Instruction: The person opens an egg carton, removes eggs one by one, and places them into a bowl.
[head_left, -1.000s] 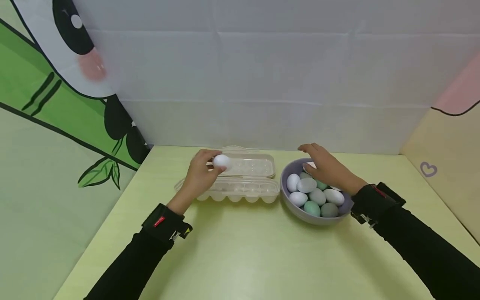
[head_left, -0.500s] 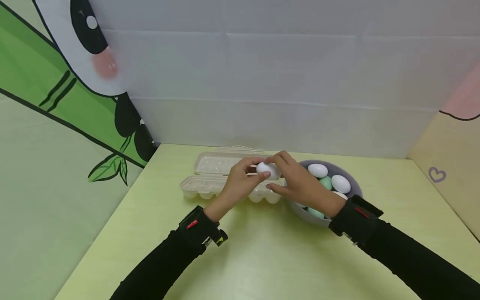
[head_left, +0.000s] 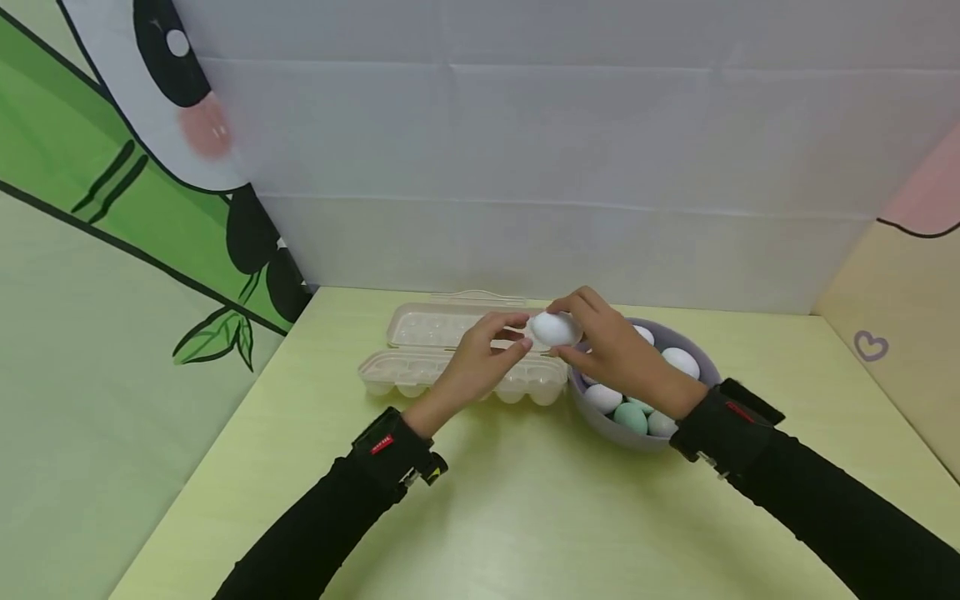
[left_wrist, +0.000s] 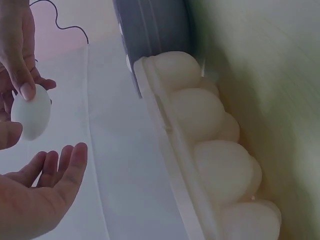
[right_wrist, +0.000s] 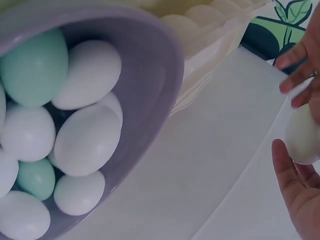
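Note:
In the head view a white egg (head_left: 556, 329) is up off the table, pinched between the thumb and fingers of my right hand (head_left: 615, 350). My left hand (head_left: 480, 358) stands just left of it, fingers spread and slightly bent, with a gap to the egg. The left wrist view shows the egg (left_wrist: 31, 112) under the right hand's fingers, and my left hand (left_wrist: 45, 195) with its palm turned toward it. Behind the left hand lies a clear plastic egg carton (head_left: 405, 367), its lid raised. Beneath the right hand is a purple-grey bowl (head_left: 600, 429) of white and green eggs.
Carton and bowl stand close side by side on the pale yellow table (head_left: 480, 517). A white sheet (head_left: 480, 167) rises at the table's back edge. Patterned panels flank both sides. A green egg (right_wrist: 35, 67) sits near the bowl's rim.
My left hand has brought the egg right to meet my right hand, which came over from above the bowl. The right hand now holds the egg; the left fingers have come off it.

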